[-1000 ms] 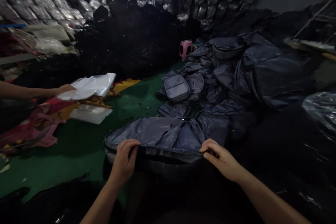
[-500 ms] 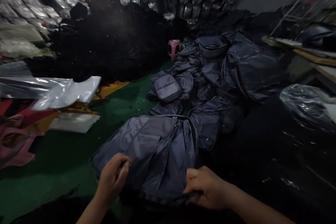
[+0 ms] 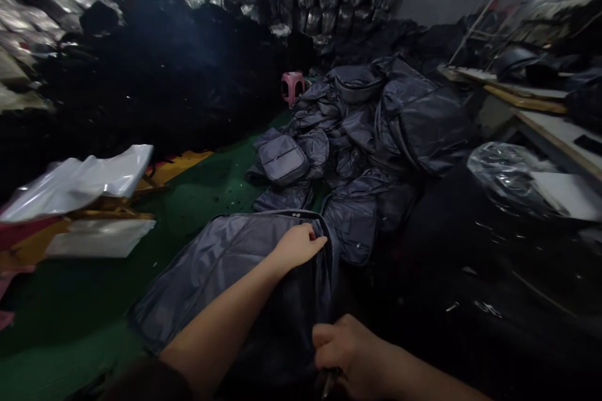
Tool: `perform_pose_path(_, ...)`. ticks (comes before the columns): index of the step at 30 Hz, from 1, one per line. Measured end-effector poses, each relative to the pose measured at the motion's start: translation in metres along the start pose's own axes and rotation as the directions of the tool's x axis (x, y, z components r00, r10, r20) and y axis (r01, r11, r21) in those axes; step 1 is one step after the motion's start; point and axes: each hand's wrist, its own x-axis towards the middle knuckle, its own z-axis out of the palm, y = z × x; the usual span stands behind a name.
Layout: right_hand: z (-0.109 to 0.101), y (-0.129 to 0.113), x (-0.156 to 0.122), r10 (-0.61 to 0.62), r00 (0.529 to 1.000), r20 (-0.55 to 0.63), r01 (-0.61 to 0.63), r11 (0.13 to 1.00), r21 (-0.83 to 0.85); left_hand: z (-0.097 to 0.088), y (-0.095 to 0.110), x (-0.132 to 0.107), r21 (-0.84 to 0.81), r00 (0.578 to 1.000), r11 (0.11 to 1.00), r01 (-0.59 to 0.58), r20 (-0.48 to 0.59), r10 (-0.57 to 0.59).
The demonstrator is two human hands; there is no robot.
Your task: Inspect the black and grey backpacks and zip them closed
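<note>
A dark grey-blue backpack (image 3: 226, 257) lies spread before me, a zipper running along its far and right edges. My left hand (image 3: 298, 245) reaches across it to the front pocket near the upper right corner. Its fingers are closed in a pinch there, and what lies between them is hidden. Close to the bag's lower right side, my right hand (image 3: 350, 351) is closed around a small metal tool (image 3: 330, 382). Only the tool's thin shiny end shows below the fingers; its exact kind is unclear.
More grey-blue bags (image 3: 357, 119) are heaped ahead. A pink stool (image 3: 292, 88) stands behind them. Clear plastic sheets (image 3: 89, 182) lie at left, a crumpled plastic bag (image 3: 508, 178) at right. A workbench (image 3: 559, 131) runs along the right; a dark pile (image 3: 188, 69) rises at left.
My left hand has moved from the bag's near left part up and right to its upper pocket. The right hand stays low beside the bag. The view has turned slightly right.
</note>
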Motion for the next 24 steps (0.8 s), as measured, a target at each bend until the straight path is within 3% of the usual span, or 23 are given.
perform_pose_path(6,0.002,0.004,-0.003,-0.003,0.998,-0.069,0.014,0.987,0.159,0.01,-0.001,0.017,-0.034,0.999,0.998,0.046,-0.002,-0.046)
perform_pose_path(9,-0.01,0.007,-0.001,0.029,0.964,-0.263,0.064,0.939,0.339,0.002,0.006,0.014,-0.16,0.998,0.986,0.051,-0.038,-0.058)
perform_pose_path(10,-0.017,0.009,0.002,0.092,0.928,-0.361,0.058,0.922,0.383,-0.003,0.01,0.009,-0.207,0.996,0.977,0.048,-0.058,-0.061)
perform_pose_path(12,-0.035,0.014,0.009,0.301,0.788,-0.538,-0.026,0.888,0.459,-0.015,0.02,-0.004,-0.282,0.992,0.959,0.03,-0.11,-0.064)
perform_pose_path(14,-0.053,0.02,0.02,0.495,0.605,-0.624,-0.127,0.833,0.538,-0.028,0.032,-0.025,-0.334,0.986,0.942,-0.017,-0.164,-0.04)
perform_pose_path(15,-0.062,0.023,0.026,0.548,0.541,-0.638,-0.151,0.809,0.567,-0.034,0.038,-0.037,-0.353,0.983,0.934,-0.055,-0.185,-0.012)
perform_pose_path(16,-0.07,0.025,0.032,0.571,0.508,-0.646,-0.156,0.798,0.583,-0.039,0.043,-0.049,-0.367,0.978,0.924,-0.109,-0.204,0.035)
perform_pose_path(20,-0.094,0.022,0.052,0.511,0.539,-0.67,-0.151,0.841,0.52,-0.048,0.061,-0.088,-0.266,0.935,0.909,-0.319,-0.242,0.258)
perform_pose_path(24,-0.114,0.007,0.065,0.417,0.643,-0.642,-0.152,0.891,0.427,-0.041,0.07,-0.106,-0.141,0.876,0.877,-0.46,-0.235,0.422)
